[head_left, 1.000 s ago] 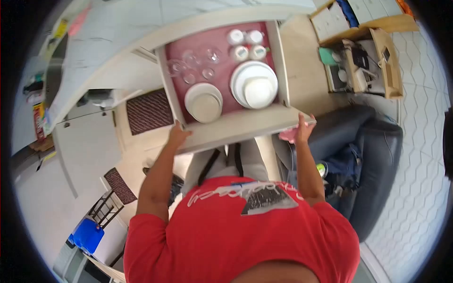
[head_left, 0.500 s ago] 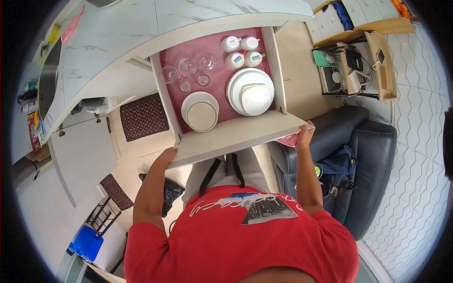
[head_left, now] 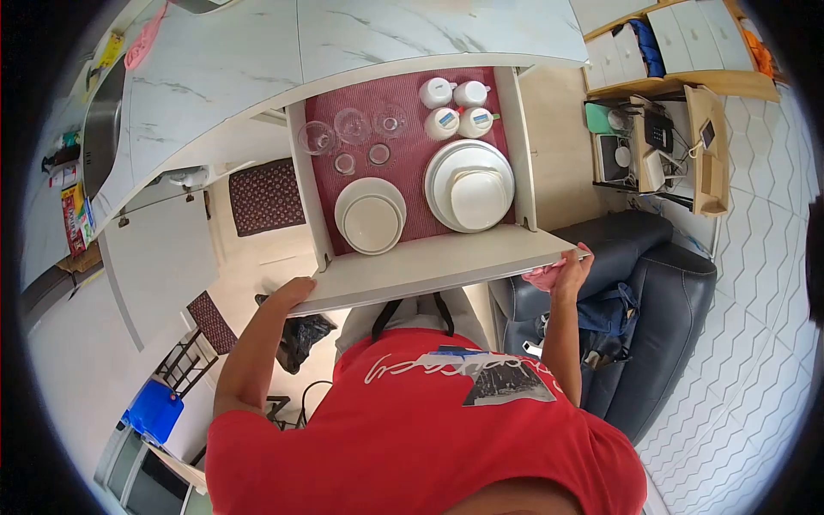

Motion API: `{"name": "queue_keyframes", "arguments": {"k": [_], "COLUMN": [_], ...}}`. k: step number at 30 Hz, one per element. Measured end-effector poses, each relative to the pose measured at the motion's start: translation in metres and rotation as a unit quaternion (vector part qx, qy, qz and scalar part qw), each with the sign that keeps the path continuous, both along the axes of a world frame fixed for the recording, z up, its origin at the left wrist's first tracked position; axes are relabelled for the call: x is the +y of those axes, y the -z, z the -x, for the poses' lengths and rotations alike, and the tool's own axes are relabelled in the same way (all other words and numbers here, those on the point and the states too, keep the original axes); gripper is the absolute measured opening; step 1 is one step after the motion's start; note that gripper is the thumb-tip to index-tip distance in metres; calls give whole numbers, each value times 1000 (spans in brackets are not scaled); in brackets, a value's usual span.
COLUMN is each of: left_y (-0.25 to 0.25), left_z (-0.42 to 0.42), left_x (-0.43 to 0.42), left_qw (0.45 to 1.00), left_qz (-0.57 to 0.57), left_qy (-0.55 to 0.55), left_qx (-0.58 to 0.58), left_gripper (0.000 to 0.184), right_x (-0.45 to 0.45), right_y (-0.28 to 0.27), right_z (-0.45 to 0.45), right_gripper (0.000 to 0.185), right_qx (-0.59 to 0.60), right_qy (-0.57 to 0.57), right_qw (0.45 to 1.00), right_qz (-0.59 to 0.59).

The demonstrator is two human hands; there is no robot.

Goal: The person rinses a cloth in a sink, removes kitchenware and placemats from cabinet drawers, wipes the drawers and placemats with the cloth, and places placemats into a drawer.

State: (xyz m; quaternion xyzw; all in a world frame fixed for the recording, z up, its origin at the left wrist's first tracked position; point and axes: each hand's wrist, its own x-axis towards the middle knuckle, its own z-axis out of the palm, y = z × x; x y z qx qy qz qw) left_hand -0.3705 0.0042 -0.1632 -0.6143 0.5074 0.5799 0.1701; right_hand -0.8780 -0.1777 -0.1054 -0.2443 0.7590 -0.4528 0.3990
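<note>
A pulled-out drawer (head_left: 412, 276) stands in front of me, its pale front panel towards my body. My left hand (head_left: 294, 293) grips the panel's left end, fingers on the edge. At the right corner, my right hand (head_left: 572, 273) closes on the panel, with a pink cloth (head_left: 544, 275) bunched under it. Inside, on a red striped liner (head_left: 412, 189), lie stacked white bowls (head_left: 372, 225) at the front left and stacked white plates (head_left: 478, 202) at the front right. Clear glasses (head_left: 352, 126) stand behind the bowls, and several white mugs (head_left: 442, 124) behind the plates.
A marbled countertop (head_left: 360, 34) curves above the drawer. To the right is a black leather sofa (head_left: 661, 318) with a denim item (head_left: 608, 309) on it. A black plastic bag (head_left: 300, 339) sits on the floor by my left arm. A patterned mat (head_left: 266, 197) lies left of the drawer.
The view has shifted, so the drawer and its dishes appear slightly lower and further right. Both hands remain on the drawer's front panel; the dishes keep their arrangement.
</note>
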Motion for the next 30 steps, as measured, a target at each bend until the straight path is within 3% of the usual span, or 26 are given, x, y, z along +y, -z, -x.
{"name": "queue_keyframes", "arguments": {"k": [1, 3, 6, 13, 14, 17, 19, 24, 27, 29, 30], "left_y": [-9, -16, -14, 29, 43, 62, 78, 97, 100, 70, 84], "left_z": [0, 2, -1, 2, -1, -8, -11, -18, -26, -9, -22], "left_x": [-4, -13, -15, 5, 16, 29, 44, 52, 64, 42, 59], "left_qw": [1000, 973, 993, 990, 996, 998, 998, 968, 946, 966, 975], "left_qz": [-2, -150, -76, -57, 53, 50, 57, -53, -111, -71, -50], "left_qy": [0, -166, -75, -122, -50, 27, -25, -237, -304, -244, -203], "left_qx": [-1, -56, -40, -35, -46, -33, -11, -58, 5, -44, -70], "left_gripper": [38, 37, 38, 34, 29, 27, 25, 45, 48, 47, 48], "right_x": [-1, 0, 6, 20, 21, 21, 19, 27, 44, 47, 44], "right_y": [-6, -13, -3, 37, 41, 43, 43, 60, 66, 69, 68], "right_z": [0, -4, -5, 3, 2, -2, -5, 0, 9, 10, 13], "right_gripper": [32, 32, 32, 36, 38, 43, 43, 46, 44, 41, 47], "right_qx": [8, 12, 19, -24, -33, -29, -39, -117, -53, -276, -349], "right_qy": [-1, -1, 10, 35, 26, 38, 44, 46, 12, 85, 126], "right_qw": [1000, 1000, 1000, 999, 999, 999, 998, 991, 998, 949, 925], "right_qz": [-6, -16, -21, 15, 13, 22, 26, 34, 18, 128, 84]}}
